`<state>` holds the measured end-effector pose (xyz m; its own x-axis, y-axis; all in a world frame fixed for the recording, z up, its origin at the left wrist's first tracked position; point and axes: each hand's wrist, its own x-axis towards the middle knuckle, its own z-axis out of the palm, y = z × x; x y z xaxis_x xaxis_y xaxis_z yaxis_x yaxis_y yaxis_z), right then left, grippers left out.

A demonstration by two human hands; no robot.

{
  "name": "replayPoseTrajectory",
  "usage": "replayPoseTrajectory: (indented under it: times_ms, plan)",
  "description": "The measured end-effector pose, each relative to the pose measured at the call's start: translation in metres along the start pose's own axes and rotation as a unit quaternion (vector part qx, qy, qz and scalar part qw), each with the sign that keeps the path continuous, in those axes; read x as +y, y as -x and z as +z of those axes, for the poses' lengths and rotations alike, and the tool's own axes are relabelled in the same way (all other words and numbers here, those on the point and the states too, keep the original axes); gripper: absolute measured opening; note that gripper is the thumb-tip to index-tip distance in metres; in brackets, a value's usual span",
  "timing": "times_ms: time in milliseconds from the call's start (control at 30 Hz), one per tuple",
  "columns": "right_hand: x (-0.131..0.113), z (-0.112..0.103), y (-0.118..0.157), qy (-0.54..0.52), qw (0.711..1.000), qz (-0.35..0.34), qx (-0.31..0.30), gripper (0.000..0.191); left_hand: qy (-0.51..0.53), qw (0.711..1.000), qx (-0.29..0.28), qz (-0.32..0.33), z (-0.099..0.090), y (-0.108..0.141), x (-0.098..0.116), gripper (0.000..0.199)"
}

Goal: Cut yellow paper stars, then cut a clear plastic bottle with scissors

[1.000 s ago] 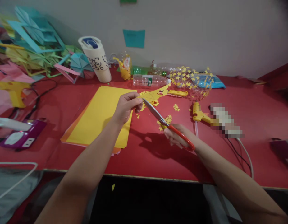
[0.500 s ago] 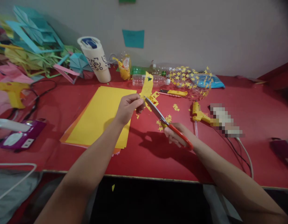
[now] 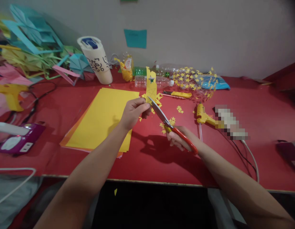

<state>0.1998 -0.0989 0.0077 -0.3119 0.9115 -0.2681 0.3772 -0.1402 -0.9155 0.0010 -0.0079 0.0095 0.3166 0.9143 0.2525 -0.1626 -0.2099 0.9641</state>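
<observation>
Between thumb and fingers my left hand (image 3: 136, 112) pinches the lower end of a yellow paper strip (image 3: 151, 90). The strip stands upright, with a star-shaped hole near its top and drawn lines below it. My right hand (image 3: 177, 138) is closed round the red handles of a pair of scissors (image 3: 163, 116). The blade tips reach the strip's lower part just above my left thumb. Small yellow paper stars (image 3: 171, 121) lie on the table beneath the scissors, and cut yellow scraps (image 3: 158, 99) lie behind the strip.
Left stands a stack of yellow paper (image 3: 90, 127). Behind are a white tumbler (image 3: 97, 63), clear bottles (image 3: 142, 82), a star-covered bottle (image 3: 191, 78) and a yellow utility knife (image 3: 180, 94). Yellow glue guns lie right (image 3: 202, 114) and left (image 3: 13, 95). The table's front edge (image 3: 147, 182) runs below my arms.
The paper strip has turned more upright in my left hand, its star hole now facing me more. The scissors stay against its lower part, almost unmoved.
</observation>
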Motion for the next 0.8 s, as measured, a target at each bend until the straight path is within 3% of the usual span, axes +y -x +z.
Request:
replayPoseTrajectory:
  times_ms: [800]
  plan:
    - [-0.0022, 0.0056, 0.0000, -0.014, 0.999, 0.030, 0.007, 0.057, 0.002, 1.000, 0.003, -0.025, -0.0003, -0.0010, -0.0013, 0.021]
